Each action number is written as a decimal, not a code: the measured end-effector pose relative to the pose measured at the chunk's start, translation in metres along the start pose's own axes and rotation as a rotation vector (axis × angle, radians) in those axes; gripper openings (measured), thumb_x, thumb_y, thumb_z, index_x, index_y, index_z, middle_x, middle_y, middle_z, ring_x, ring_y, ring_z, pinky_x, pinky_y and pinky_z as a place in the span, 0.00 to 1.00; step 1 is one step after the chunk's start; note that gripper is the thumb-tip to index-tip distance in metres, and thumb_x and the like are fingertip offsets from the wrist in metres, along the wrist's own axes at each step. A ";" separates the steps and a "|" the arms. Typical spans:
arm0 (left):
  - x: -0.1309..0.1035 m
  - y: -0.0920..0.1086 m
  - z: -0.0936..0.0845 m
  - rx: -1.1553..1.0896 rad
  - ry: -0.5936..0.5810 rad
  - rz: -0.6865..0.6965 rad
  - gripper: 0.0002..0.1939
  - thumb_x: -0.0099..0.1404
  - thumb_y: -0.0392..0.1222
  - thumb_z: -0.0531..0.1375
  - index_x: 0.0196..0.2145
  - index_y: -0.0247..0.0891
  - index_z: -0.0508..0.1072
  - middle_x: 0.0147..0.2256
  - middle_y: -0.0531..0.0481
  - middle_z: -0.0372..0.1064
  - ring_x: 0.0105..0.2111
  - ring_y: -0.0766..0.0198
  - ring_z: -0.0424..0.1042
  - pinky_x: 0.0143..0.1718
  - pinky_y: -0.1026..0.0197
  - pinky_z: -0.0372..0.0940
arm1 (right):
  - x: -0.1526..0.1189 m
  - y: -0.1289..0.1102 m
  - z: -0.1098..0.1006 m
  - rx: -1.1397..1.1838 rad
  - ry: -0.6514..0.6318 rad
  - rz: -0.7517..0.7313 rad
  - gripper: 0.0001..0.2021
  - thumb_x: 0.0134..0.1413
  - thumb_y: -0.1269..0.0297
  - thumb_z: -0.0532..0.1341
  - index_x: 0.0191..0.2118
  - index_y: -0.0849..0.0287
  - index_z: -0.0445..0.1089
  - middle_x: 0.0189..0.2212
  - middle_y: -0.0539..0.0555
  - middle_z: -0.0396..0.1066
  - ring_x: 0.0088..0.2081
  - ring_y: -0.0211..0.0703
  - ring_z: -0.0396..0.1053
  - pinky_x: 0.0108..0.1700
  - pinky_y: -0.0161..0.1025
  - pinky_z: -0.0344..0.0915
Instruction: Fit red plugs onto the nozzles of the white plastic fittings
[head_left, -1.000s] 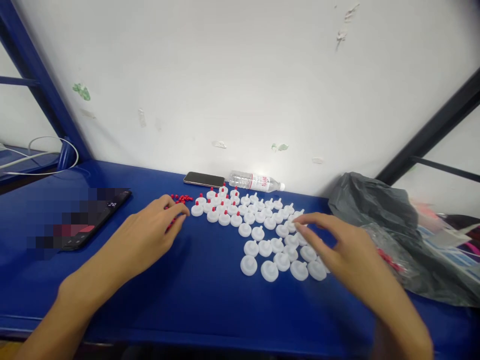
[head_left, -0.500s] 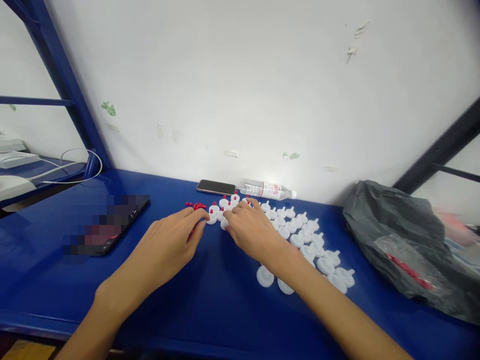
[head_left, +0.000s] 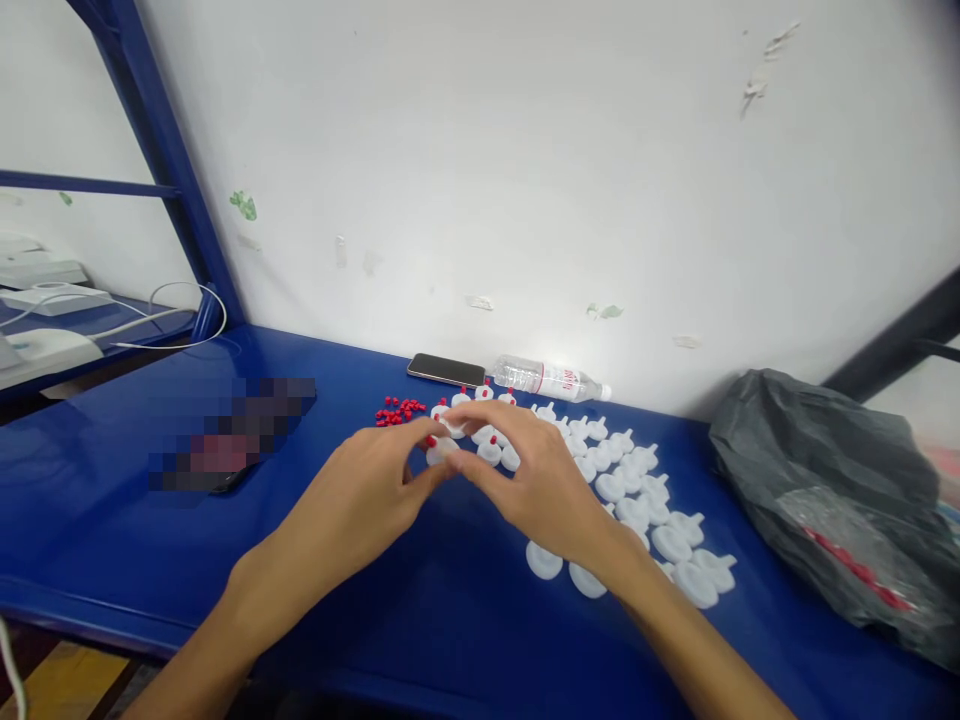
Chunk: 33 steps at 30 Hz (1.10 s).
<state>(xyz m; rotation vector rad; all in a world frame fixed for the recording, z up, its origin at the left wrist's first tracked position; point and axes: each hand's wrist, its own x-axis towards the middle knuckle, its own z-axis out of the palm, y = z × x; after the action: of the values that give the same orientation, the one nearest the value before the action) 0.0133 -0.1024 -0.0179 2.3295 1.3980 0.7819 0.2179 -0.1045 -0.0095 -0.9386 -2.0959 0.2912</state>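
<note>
My left hand (head_left: 364, 485) and my right hand (head_left: 544, 475) meet at the fingertips, both with thumb and index finger pinched on a small white spout lid (head_left: 442, 449). A red tip shows beside the left index finger; the fingers partly hide how it sits on the lid. Just beyond my hands stand several white lids with red tips (head_left: 489, 452). Loose red caps (head_left: 401, 411) lie in a small pile behind my left hand. To the right, many plain white lids (head_left: 634, 512) are spread out with their spouts showing, some hidden under my right forearm.
A phone (head_left: 447, 370) and a clear plastic bottle (head_left: 551, 380) lie along the wall. On the left is a dark, pixelated device (head_left: 240, 440). A black plastic bag (head_left: 825, 480) with a clear bag of red pieces sits at the right of the blue tabletop (head_left: 420, 630).
My hands have come together, fingertips meeting on one white lid where they were apart before. The view has shifted slightly, and the red cap pile is now more exposed.
</note>
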 end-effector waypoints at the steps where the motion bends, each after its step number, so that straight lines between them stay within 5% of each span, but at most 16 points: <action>1: 0.000 0.002 -0.002 -0.048 0.038 -0.048 0.11 0.72 0.48 0.59 0.50 0.47 0.75 0.31 0.55 0.79 0.27 0.59 0.75 0.29 0.59 0.62 | -0.001 0.001 -0.001 -0.016 -0.008 0.006 0.16 0.68 0.63 0.66 0.58 0.49 0.70 0.56 0.52 0.75 0.56 0.45 0.72 0.58 0.45 0.68; 4: -0.001 0.005 -0.003 -0.243 0.102 -0.185 0.16 0.69 0.57 0.61 0.47 0.45 0.72 0.25 0.56 0.76 0.25 0.58 0.77 0.26 0.60 0.64 | -0.004 0.004 0.001 -0.173 -0.050 -0.042 0.23 0.65 0.61 0.69 0.62 0.50 0.68 0.61 0.55 0.70 0.63 0.48 0.67 0.63 0.48 0.64; 8: -0.001 0.009 0.005 -0.401 0.058 -0.202 0.18 0.68 0.62 0.61 0.40 0.44 0.68 0.26 0.56 0.77 0.26 0.58 0.78 0.27 0.61 0.67 | -0.008 0.008 0.012 -0.353 0.012 -0.176 0.16 0.68 0.62 0.66 0.58 0.55 0.70 0.53 0.56 0.78 0.55 0.49 0.74 0.65 0.52 0.59; 15: -0.006 0.013 0.009 -0.045 0.001 0.047 0.16 0.80 0.51 0.47 0.39 0.44 0.69 0.36 0.52 0.77 0.33 0.58 0.74 0.35 0.57 0.62 | -0.010 0.013 0.014 -0.433 0.105 -0.289 0.12 0.72 0.64 0.60 0.56 0.60 0.73 0.46 0.56 0.83 0.45 0.45 0.79 0.63 0.48 0.59; 20: -0.007 0.013 0.006 0.073 0.150 0.159 0.20 0.80 0.47 0.45 0.30 0.42 0.65 0.30 0.52 0.71 0.28 0.60 0.68 0.30 0.57 0.55 | -0.006 0.008 0.001 -0.504 0.152 -0.336 0.11 0.73 0.59 0.61 0.52 0.59 0.75 0.45 0.54 0.84 0.43 0.44 0.80 0.61 0.46 0.59; 27: -0.011 0.021 0.003 -0.383 0.115 -0.019 0.29 0.78 0.56 0.47 0.22 0.41 0.67 0.19 0.55 0.64 0.21 0.64 0.64 0.26 0.57 0.56 | 0.001 0.000 -0.012 -0.690 0.160 -0.422 0.11 0.76 0.63 0.56 0.53 0.46 0.75 0.56 0.44 0.79 0.47 0.41 0.80 0.59 0.47 0.62; 31: -0.012 0.011 -0.019 -0.615 0.218 -0.140 0.31 0.76 0.54 0.50 0.15 0.43 0.58 0.13 0.55 0.55 0.17 0.63 0.61 0.25 0.56 0.59 | -0.004 0.026 -0.044 -0.789 0.310 -0.249 0.10 0.75 0.61 0.59 0.54 0.45 0.75 0.51 0.46 0.82 0.41 0.43 0.81 0.60 0.50 0.62; 33: -0.011 0.004 -0.031 -0.473 0.281 -0.172 0.31 0.76 0.56 0.49 0.16 0.43 0.56 0.14 0.54 0.54 0.19 0.61 0.62 0.25 0.56 0.58 | -0.006 0.038 -0.060 -0.811 0.453 -0.063 0.11 0.71 0.55 0.62 0.52 0.50 0.77 0.41 0.51 0.85 0.36 0.48 0.79 0.58 0.53 0.63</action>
<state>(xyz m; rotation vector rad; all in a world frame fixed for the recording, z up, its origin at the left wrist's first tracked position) -0.0068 -0.1139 0.0060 1.7680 1.3176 1.2644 0.2854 -0.0886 0.0067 -1.2374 -1.7959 -0.7963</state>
